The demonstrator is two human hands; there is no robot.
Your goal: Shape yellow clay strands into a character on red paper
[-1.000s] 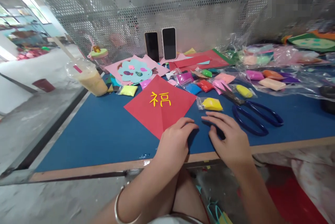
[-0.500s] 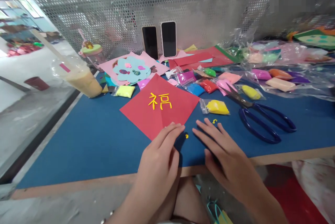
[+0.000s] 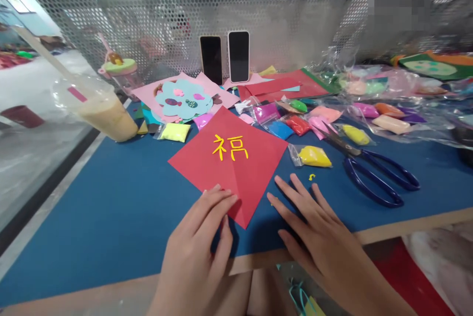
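A red paper square (image 3: 203,160) lies cornerwise on the table, with yellow strips forming a character (image 3: 236,147) on its upper part. The fingertips of my left hand (image 3: 201,237) rest along its lower left edge; the fingers are stretched and hold nothing. My right hand (image 3: 318,229) is open with fingers spread, to the right of the paper's lower corner. Under its index fingertip a tiny bit of yellow clay (image 3: 274,201) peeks out. Another small curled yellow clay piece (image 3: 312,177) lies just beyond the fingers. A bag of yellow clay (image 3: 315,157) is above it.
Large scissors (image 3: 373,170) with blue handles lie to the right. Several clay bags, such as a blue one (image 3: 280,129), cross the back. A drink cup (image 3: 109,116) leans at the left. Two phones, one white-edged (image 3: 239,57), stand against the perforated metal panel (image 3: 295,25).
My left hand has moved left onto the paper's lower edge, and its fold there shows more. My right index finger now covers most of the yellow bit that lay between the hands.
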